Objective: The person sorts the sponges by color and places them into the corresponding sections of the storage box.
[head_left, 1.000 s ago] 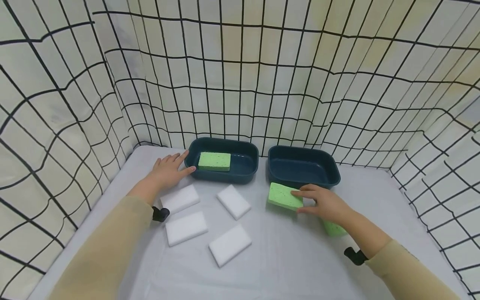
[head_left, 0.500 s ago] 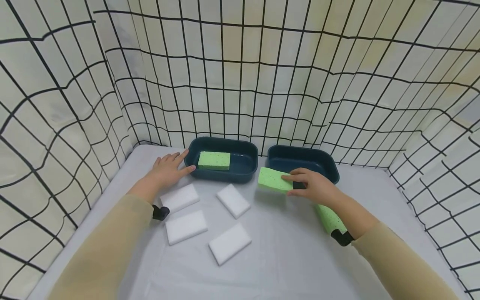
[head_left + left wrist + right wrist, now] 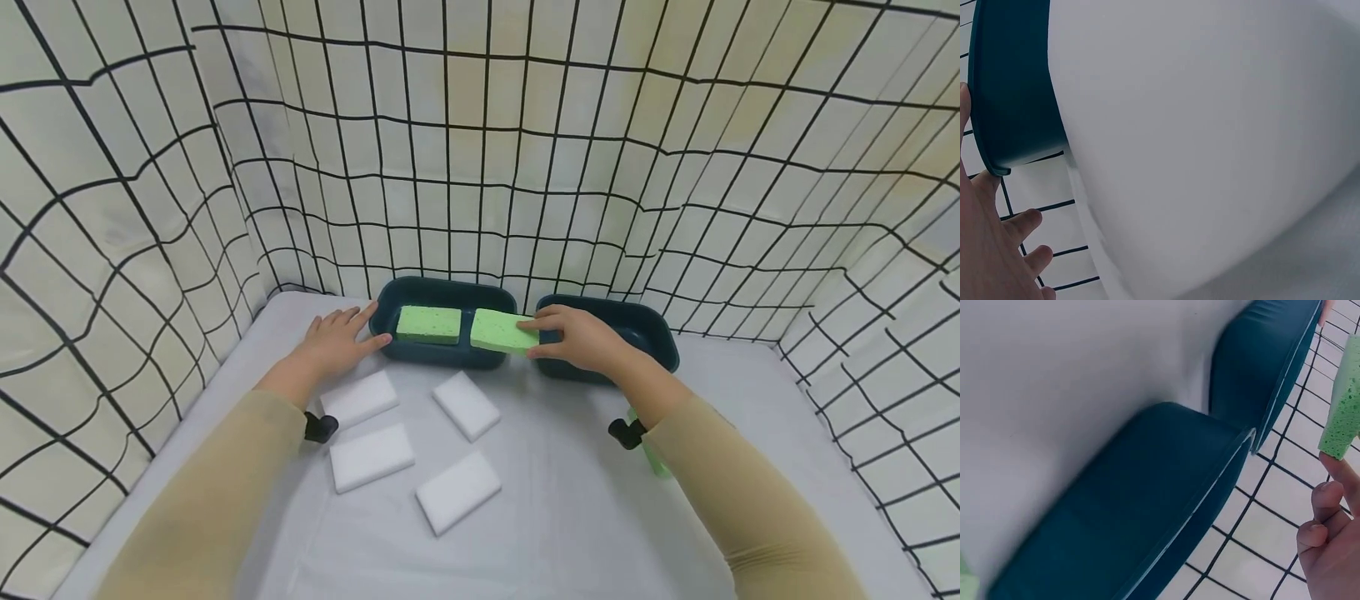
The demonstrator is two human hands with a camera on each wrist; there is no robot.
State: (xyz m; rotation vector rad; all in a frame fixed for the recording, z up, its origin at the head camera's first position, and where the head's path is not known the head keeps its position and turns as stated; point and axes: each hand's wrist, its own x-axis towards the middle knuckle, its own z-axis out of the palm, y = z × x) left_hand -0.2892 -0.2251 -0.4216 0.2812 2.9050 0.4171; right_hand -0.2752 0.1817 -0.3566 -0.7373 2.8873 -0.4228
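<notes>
In the head view, my right hand pinches a green sponge by its right end, above the right part of the left dark-teal bin. In the right wrist view that sponge hangs above the level of the bin rims. Another green sponge lies flat inside the left bin. My left hand is spread at this bin's left end, thumb and forefinger at the rim, and its fingers look straight in the left wrist view. The right bin is partly hidden behind my right hand.
Several white foam blocks, one of them the nearest block, lie on the white-covered table before the left bin. A third green sponge is mostly hidden under my right forearm. Black wire grid walls rise behind and on both sides.
My right hand has carried the green sponge leftward and up, from in front of the right bin to over the left bin. The left hand has stayed in place.
</notes>
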